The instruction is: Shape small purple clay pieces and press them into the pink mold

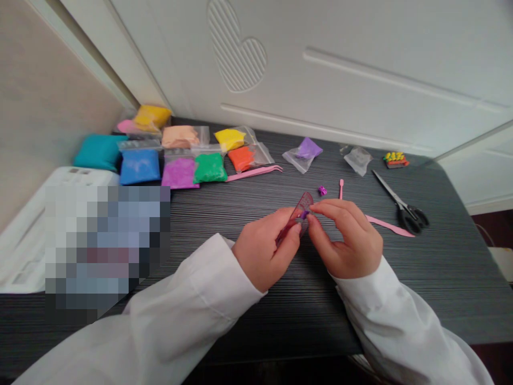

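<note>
My left hand [269, 247] is closed around a flat, translucent dark-pink plastic strip [306, 200] with a raised pattern near its tip, tilted up above the table. At the strip's right edge, a small bit of purple clay [304, 214] shows between the two hands. The thumb and index finger of my right hand [348, 239] pinch at that clay, and its other fingers are curled. Just beyond, a small purple clay piece [323, 190] lies on the table. A pink clay tool [341, 188] and a pink clay knife [390, 225] lie beside my right hand, partly hidden by it.
Several bags of coloured clay, among them a blue one [140, 166] and a green one [210, 167], line the back left. Pink tweezers [256, 172], a purple clay bag [308, 148], scissors [404, 209] and a yellow-orange clay model [395, 159] lie rightward. A blurred-out object [116, 235] is left.
</note>
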### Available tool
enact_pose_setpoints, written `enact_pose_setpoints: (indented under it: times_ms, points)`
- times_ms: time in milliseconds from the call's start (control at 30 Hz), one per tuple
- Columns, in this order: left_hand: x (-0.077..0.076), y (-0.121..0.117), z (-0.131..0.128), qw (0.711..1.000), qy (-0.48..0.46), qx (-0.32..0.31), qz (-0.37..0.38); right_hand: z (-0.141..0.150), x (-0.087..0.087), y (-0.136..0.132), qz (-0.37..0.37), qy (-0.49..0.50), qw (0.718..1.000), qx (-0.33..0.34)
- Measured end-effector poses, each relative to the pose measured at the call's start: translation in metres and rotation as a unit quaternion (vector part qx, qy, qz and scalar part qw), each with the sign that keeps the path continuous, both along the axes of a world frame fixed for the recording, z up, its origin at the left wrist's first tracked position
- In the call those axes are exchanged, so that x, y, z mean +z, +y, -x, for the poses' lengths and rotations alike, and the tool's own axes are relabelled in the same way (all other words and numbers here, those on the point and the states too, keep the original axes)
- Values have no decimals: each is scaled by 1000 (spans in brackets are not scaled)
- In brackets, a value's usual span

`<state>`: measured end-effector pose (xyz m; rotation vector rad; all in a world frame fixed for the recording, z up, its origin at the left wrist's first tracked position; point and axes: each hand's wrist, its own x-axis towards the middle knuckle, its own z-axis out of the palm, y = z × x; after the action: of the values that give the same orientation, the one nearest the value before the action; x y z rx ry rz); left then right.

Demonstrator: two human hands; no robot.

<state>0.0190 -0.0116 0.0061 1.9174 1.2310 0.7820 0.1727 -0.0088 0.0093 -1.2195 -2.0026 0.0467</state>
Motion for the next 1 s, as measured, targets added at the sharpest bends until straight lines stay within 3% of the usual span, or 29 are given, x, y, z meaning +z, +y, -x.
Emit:
enact_pose_setpoints:
  times_ms: [333, 700, 833, 1000]
  points:
    - [0, 1, 0, 1000, 6, -1, -14, 0, -1, 1, 1, 4, 1000, 8]
    - [-3, 7, 3, 999, -21, 31, 24, -1, 4, 1, 19, 20, 1000, 11]
    - [-2, 19, 10, 997, -9, 73, 12, -2, 7, 3, 39, 33, 999, 5]
    - [-5, 41, 27, 980, 93, 166, -52, -5, 8, 6, 73, 50, 996, 5]
